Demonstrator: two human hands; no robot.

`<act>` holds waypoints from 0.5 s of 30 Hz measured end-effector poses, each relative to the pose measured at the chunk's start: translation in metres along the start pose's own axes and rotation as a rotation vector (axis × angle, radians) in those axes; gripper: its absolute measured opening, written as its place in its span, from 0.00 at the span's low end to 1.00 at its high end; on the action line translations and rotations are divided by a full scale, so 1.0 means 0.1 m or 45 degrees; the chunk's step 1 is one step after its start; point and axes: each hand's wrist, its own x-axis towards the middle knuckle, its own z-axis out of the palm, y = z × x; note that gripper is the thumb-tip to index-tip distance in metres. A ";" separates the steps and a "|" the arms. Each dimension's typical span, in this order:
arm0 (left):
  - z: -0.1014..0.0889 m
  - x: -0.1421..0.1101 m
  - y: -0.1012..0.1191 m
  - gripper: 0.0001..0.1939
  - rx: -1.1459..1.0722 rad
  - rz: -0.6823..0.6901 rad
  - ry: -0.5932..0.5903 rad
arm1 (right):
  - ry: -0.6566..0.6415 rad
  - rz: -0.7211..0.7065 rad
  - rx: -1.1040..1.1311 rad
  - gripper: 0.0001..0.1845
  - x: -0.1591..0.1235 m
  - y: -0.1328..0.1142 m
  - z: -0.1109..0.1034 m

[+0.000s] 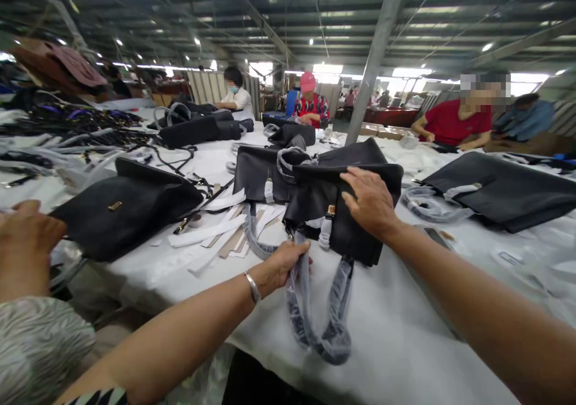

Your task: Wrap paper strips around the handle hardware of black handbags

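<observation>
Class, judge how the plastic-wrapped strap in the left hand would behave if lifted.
The strap would probably flop, as it curves into a loose loop. Its wrinkled plastic looks likely to slip when gripped. Lifting might tug the black bag, since the strap appears attached there.

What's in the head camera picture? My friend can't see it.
A person's left hand has the wrapped strap of a black bag in its grip, while the right hand rests on the bag. More bags lie around on a white table, with other people across it.
</observation>
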 end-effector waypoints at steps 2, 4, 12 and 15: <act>-0.04 -0.01 -0.02 0.13 0.031 -0.027 -0.051 | -0.159 0.015 0.305 0.15 -0.56 -0.22 -0.04; -0.06 -0.02 -0.03 0.14 0.051 -0.019 -0.049 | -0.418 0.153 0.494 0.17 -1.16 -0.39 -0.09; 0.04 0.03 -0.13 0.22 -0.170 -0.024 0.071 | -0.853 -0.011 0.712 0.39 -1.77 -0.76 -0.20; 0.09 0.05 -0.16 0.23 -0.311 -0.001 0.147 | -0.942 -0.051 0.499 0.46 -1.56 -1.01 -0.17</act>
